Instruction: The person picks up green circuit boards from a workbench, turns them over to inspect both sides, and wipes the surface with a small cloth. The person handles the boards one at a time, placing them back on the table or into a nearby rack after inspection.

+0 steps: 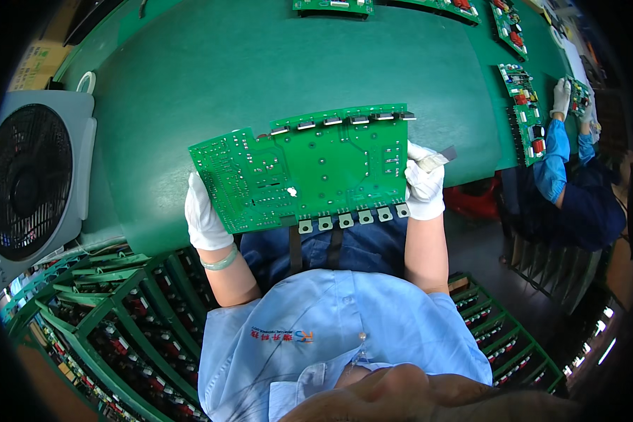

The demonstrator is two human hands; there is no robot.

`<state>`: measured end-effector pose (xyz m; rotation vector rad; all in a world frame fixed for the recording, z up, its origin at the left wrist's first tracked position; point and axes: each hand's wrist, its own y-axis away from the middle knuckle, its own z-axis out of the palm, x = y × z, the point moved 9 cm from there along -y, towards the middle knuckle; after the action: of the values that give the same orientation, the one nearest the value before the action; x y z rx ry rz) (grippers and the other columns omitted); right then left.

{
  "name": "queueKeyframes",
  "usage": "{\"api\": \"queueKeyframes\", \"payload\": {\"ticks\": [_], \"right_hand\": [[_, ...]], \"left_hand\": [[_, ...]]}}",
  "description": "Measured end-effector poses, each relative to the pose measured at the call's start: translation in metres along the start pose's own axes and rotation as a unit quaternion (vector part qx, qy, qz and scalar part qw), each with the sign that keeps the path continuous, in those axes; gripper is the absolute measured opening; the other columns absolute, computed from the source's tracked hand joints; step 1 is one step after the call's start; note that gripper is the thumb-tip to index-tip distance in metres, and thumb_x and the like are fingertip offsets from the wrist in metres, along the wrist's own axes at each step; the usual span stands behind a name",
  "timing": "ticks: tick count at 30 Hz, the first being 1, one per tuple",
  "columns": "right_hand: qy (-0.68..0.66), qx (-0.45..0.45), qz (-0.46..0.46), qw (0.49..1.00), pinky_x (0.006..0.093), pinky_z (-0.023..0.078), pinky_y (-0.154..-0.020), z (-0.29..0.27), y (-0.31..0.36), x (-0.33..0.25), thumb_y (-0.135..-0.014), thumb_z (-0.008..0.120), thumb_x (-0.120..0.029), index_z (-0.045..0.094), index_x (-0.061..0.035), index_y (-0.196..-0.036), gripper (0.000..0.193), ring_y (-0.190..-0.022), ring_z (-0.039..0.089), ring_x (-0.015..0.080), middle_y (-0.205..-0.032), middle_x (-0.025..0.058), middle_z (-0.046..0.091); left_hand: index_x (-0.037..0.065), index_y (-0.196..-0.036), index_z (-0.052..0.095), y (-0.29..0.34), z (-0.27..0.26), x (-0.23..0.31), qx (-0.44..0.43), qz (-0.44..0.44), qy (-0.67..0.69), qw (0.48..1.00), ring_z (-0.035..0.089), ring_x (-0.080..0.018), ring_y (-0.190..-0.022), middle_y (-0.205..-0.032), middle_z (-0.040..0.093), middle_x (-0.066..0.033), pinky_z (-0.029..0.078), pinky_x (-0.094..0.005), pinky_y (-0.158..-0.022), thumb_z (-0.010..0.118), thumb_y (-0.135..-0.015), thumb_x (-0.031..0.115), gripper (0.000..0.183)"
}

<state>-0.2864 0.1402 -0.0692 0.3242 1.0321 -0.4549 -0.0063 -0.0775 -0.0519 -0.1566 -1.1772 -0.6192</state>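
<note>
A large green circuit board (344,165) is held up between my two hands above the table's near edge, its solder side facing up. Black components with metal tabs line its far and near edges, and a small white spot shows left of its middle. My left hand (205,216), in a white glove, grips the left edge, with some fingers hidden beneath the board. On the right edge, my white-gloved right hand (425,184) is closed around the board. A dark grey flat strip (449,152) sticks out from the right hand's fingers; its kind is unclear.
A green mat (295,63) covers the table. Several populated boards (524,112) lie along its far and right sides. A grey box fan (32,179) stands at left. Green racks of boards (112,309) flank me. At far right, a co-worker (570,190) in gloves handles a board.
</note>
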Motion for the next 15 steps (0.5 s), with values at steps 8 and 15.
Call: {"api": "queueKeyframes", "payload": {"ticks": [8, 15], "right_hand": [[0.024, 0.005, -0.020, 1.000, 0.0221, 0.048, -0.059, 0.0049, -0.0026, -0.0061, -0.087, 0.070, -0.017, 0.053, 0.0178, -0.127, 0.055, -0.069, 0.062, 0.0110, -0.102, 0.0156, 0.069], [0.033, 0.029, -0.001, 0.999, 0.0242, 0.055, -0.068, -0.0021, -0.0009, -0.0026, -0.086, 0.076, -0.023, 0.054, 0.0164, -0.125, 0.059, -0.079, 0.067, 0.0125, -0.103, 0.0132, 0.069]], "left_hand": [[0.000, -0.126, 0.058, -0.0001, -0.0024, -0.0021, -0.010, 0.000, 0.023, 1.000, 0.066, -0.0197, -0.096, -0.114, 0.067, -0.0120, 0.055, -0.0329, -0.082, 0.037, -0.104, 0.052, 0.060], [-0.002, -0.129, 0.056, -0.0001, 0.0062, 0.0021, -0.023, 0.004, -0.001, 1.000, 0.065, -0.0194, -0.097, -0.116, 0.067, -0.0117, 0.054, -0.0329, -0.084, 0.037, -0.101, 0.059, 0.069]]}}
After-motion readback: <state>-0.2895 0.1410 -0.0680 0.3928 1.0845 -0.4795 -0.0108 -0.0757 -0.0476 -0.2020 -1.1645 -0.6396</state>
